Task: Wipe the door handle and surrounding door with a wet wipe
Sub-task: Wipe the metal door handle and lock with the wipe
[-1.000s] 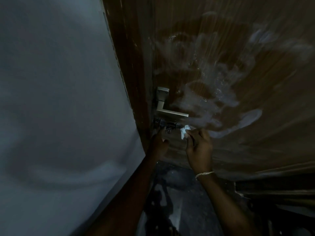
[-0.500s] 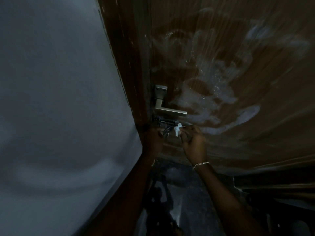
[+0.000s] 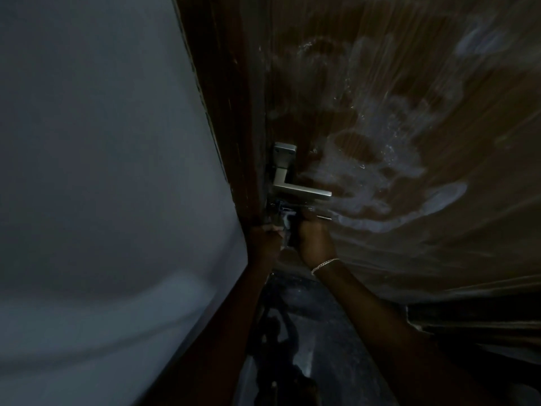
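On the left is the grey wall (image 3: 102,171). My left hand (image 3: 268,238) holds the door edge low down, its fingers curled; I cannot tell how tight. Just right of it, my right hand (image 3: 314,238) has its fingers closed on the wet wipe (image 3: 286,222), a small pale bit. The door handle (image 3: 301,190) is right above both hands. It lies long from left to right. My right hand is nearer, so I think it should go up. The door (image 3: 409,127) spreads far right, with wet marks.
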